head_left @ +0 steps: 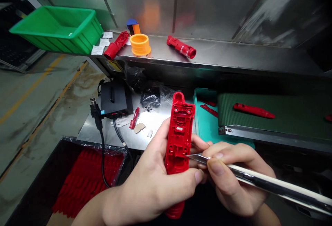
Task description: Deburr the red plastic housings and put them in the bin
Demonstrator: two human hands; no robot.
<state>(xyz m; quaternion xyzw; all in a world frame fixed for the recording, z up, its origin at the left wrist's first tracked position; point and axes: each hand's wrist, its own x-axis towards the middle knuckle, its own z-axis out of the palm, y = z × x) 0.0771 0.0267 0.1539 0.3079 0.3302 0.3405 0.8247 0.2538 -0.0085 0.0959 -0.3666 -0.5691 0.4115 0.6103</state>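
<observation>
1. Left hand (153, 174): grip closed around a red plastic housing (179, 139), held upright above the steel bench (93, 132).
2. Right hand (233, 174): grip closed on a craft knife (259, 181), its blade (197, 157) touching the housing's edge.

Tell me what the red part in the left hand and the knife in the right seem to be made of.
The red part looks like glossy moulded plastic: smooth sheen, crisp moulded ribs and clips. The knife looks like polished metal, probably steel: bright, mirror-like reflections along its handle.
</observation>
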